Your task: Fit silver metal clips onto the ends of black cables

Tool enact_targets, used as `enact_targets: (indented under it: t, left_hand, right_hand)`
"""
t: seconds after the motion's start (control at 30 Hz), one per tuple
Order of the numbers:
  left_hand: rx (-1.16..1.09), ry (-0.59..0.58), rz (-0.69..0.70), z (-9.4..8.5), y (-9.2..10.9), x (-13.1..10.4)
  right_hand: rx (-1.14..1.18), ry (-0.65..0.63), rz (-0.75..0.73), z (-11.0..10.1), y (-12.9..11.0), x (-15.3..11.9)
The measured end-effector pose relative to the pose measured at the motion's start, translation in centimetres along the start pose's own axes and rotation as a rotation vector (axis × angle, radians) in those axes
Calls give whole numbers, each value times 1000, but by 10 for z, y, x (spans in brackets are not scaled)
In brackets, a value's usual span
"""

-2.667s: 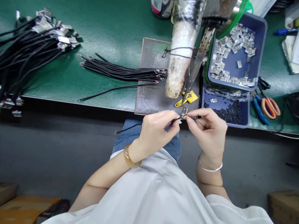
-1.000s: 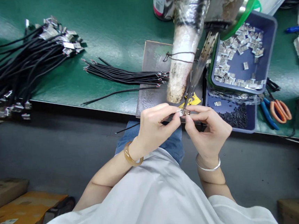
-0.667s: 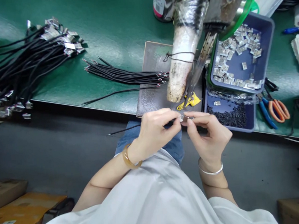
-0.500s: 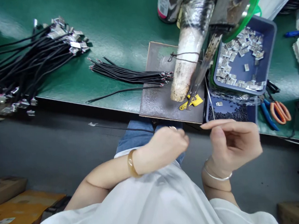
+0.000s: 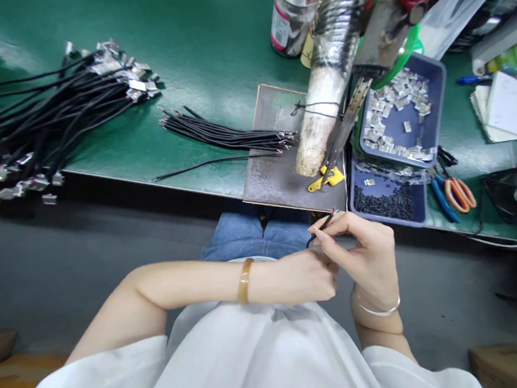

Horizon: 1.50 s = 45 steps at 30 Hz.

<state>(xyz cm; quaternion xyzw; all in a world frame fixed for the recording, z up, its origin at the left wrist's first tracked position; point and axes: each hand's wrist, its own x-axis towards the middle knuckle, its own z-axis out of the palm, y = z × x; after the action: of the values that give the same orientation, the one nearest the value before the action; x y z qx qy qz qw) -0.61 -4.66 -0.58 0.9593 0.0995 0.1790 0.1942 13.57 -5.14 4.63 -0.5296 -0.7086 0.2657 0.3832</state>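
- Black cable (image 5: 324, 227) slants through the lower centre of the frame, its bared tip showing thin red and pale wires and pointing up and right.
- The right hand (image 5: 359, 251) pinches that cable between thumb and forefinger; a silver bangle (image 5: 380, 312) circles its wrist.
- The left hand (image 5: 295, 278) is just beside and below, fingers curled in, back of the hand upward. Whether it grips the cable's hidden end I cannot tell. An amber bangle (image 5: 245, 281) sits at this wrist.
- Above the hands, at centre, a grey board (image 5: 269, 188) carries a yellow piece (image 5: 335, 177); a white-ended tube (image 5: 314, 132) slopes over it.
- Left of the tube, a bundle of bare-ended cables (image 5: 226, 135) lies partly on the board and partly on the green table (image 5: 208, 35). One single cable (image 5: 214, 161) lies just below the bundle.
- Upper left: a heap of cables with metal plugs (image 5: 114, 68).
- Right of centre: a blue tray (image 5: 439, 109) of metal shells (image 5: 374, 128), and below it a second tray (image 5: 423, 213) of small black pieces (image 5: 386, 204).
- Farther right: orange handles (image 5: 460, 194) and papers (image 5: 516, 108).
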Motion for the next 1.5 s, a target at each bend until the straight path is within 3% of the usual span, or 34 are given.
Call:
enact_targets:
  t: [0.03,0.07,0.13,0.2,0.27,0.37,0.47,0.57,0.63,0.67,0.73,0.8,0.97,1.03,1.1,1.17,1.23,1.37,1.5]
  left_hand:
    - [-7,128,85,-11,-6,-4]
    - [-31,284,68,-21,-12,-7]
    - [-193,573,-103,-36,-23,-11]
    - [-412,742,-314,-44,-30,-12]
    - [-586,797,-416,-45,-33,-11]
    - [-756,842,-464,-39,-32,-5]
    - [-1036,912,-595,-33,-29,-2]
    - [-1337,943,-710,-30,-31,-6]
    - [-1425,929,-732,-30,-34,-11]
    - [-1444,905,-736,-31,-37,-14]
    - [-1474,836,-756,-32,-43,-19]
    - [-1503,779,-803,-34,-48,-21]
    - [-1512,746,-883,-34,-56,-18]
    - [-1509,768,-886,-33,-57,-16]
    - [-1508,769,-898,-32,-57,-15]
    - [-1499,759,-911,-32,-56,-14]
    - [-1477,740,-914,-33,-55,-12]
    - [-1432,719,-879,-33,-52,-8]
    - [-1439,698,-877,-30,-50,-4]
  right_hand:
    - [10,16,22,-3,1,-1]
    - [17,25,41,-5,2,-2]
    - [17,32,60,-7,4,-2]
    - [-5,16,49,-5,5,-1]
    - [-56,-4,4,-2,5,1]
    - [-168,-23,-73,2,5,2]
    - [-300,47,-176,-1,7,-3]
    - [-412,365,-260,-17,15,-9]
    - [-477,541,-163,-33,27,-9]
    - [-513,549,-73,-42,35,-8]
    - [-576,439,92,-59,53,-1]
    - [-641,336,145,-71,72,7]
    - [-739,125,40,-76,98,21]
    - [-755,161,22,-75,99,24]
    - [-790,291,23,-78,98,28]
    - [-856,436,44,-86,97,37]
    - [-946,497,103,-98,100,51]
    - [-1045,379,299,-120,113,92]
    - [-1125,113,396,-121,120,125]
